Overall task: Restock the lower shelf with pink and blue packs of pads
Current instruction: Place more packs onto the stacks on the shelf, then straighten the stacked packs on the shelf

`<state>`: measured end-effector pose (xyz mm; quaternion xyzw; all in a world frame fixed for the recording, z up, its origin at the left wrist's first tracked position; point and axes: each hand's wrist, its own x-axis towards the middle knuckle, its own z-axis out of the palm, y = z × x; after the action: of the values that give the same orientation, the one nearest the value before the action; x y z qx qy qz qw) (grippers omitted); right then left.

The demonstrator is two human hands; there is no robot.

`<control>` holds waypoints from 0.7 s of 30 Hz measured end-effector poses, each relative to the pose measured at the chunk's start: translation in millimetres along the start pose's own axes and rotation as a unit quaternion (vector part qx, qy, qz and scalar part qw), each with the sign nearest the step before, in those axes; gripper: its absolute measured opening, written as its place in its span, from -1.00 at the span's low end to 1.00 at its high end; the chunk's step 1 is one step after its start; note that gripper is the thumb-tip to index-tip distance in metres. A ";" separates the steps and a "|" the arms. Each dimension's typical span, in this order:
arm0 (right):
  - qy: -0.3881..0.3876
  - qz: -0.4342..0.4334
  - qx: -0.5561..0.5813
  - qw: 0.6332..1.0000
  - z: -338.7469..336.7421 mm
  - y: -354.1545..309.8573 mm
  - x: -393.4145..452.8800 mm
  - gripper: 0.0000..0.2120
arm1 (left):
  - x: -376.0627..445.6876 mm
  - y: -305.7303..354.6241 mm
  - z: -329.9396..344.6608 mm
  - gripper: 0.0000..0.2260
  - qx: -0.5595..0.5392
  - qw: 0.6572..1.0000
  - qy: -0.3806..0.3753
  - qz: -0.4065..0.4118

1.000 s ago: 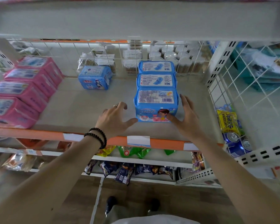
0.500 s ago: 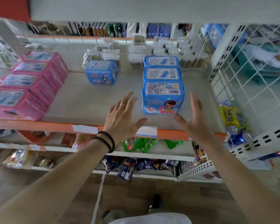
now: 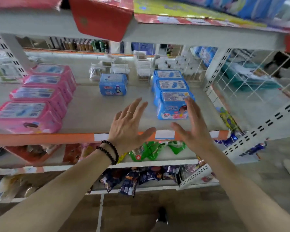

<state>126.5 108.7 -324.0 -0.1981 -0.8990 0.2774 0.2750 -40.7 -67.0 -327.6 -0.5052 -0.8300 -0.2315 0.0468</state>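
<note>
A row of three blue pad packs (image 3: 172, 96) runs front to back on the right of the grey shelf (image 3: 90, 113). One more blue pack (image 3: 112, 84) stands alone near the back middle. Several pink pad packs (image 3: 33, 101) line the left side. My left hand (image 3: 126, 126) hovers above the shelf's orange front edge with fingers spread, holding nothing. My right hand (image 3: 193, 129) is raised beside it, fingers straight, in front of the nearest blue pack without touching it.
A white wire grid (image 3: 251, 84) closes the shelf's right side. Small white and clear goods (image 3: 141, 67) crowd the back. A red box (image 3: 101, 15) overhangs from the shelf above. Snack bags (image 3: 149, 149) hang on lower shelves.
Both hands have let go of the front blue pack and pulled back toward the shelf's front edge with fingers spread. The view has tilted upward, showing the shelf above.
</note>
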 end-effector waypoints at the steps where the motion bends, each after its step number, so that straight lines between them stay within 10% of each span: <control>1: 0.013 -0.013 -0.008 1.000 -3.5 -7.1 -3.8 -0.16 | -0.9 2.3 -3.9 -0.26 -0.008 1.000 0.008 0.012; 21: 0.198 -0.106 -0.033 0.974 -146.6 -117.6 -7.0 -0.38 | 21.3 134.5 -133.8 -0.45 -0.060 0.944 0.247 0.210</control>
<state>196.6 72.0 -153.4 -0.1619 -0.8513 0.1718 0.4686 43.8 -56.0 -156.8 -0.5970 -0.6516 -0.3838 0.2677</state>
